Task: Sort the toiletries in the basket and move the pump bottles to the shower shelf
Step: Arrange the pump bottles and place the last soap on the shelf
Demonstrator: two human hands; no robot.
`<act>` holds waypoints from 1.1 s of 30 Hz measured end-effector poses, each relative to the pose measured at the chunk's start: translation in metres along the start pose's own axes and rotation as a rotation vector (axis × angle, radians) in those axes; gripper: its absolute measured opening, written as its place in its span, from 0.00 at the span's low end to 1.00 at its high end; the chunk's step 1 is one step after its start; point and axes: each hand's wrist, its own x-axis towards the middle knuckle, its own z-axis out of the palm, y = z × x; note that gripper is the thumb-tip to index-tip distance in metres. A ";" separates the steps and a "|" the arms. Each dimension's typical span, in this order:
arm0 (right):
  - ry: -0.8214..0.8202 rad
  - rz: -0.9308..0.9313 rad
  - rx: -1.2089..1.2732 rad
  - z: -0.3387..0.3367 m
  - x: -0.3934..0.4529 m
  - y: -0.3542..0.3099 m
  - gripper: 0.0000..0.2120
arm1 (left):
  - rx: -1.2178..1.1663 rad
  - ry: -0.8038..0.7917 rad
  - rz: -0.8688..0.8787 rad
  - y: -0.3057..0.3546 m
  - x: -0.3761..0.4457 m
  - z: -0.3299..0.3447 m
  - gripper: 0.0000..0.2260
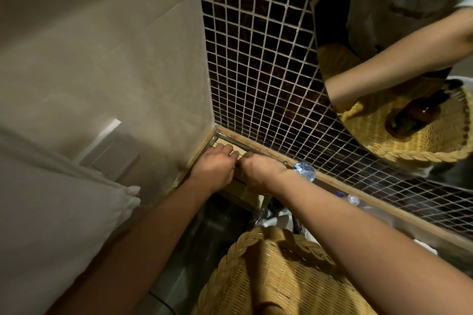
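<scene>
Both hands meet at the corner shower shelf (231, 142): left hand (217, 165) and right hand (261, 169) have curled fingers, but their contents stay hidden. At 6 o'clock sits the wicker basket (276, 276).

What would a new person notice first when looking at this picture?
First, the two hands, left hand and right hand, close together at the corner shelf where the beige wall meets the dark mosaic tiles. Next, the wicker basket at the bottom, below the right forearm. At upper right, a mirror reflects the basket with a brown bottle in it.
</scene>
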 end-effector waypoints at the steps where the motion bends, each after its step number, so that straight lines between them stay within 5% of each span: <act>1: 0.011 -0.004 0.002 -0.003 -0.002 -0.002 0.18 | 0.001 0.007 -0.005 0.003 -0.002 -0.004 0.22; 10: 0.100 0.023 -0.048 -0.034 -0.066 -0.011 0.17 | -0.066 0.053 -0.069 0.034 -0.038 -0.056 0.17; 18: 0.154 0.069 -0.099 -0.050 -0.158 -0.020 0.28 | -0.073 0.039 -0.090 0.071 -0.103 -0.097 0.20; 33: 0.430 0.101 -0.044 -0.008 -0.359 -0.031 0.22 | -0.070 0.217 -0.020 0.211 -0.235 -0.169 0.22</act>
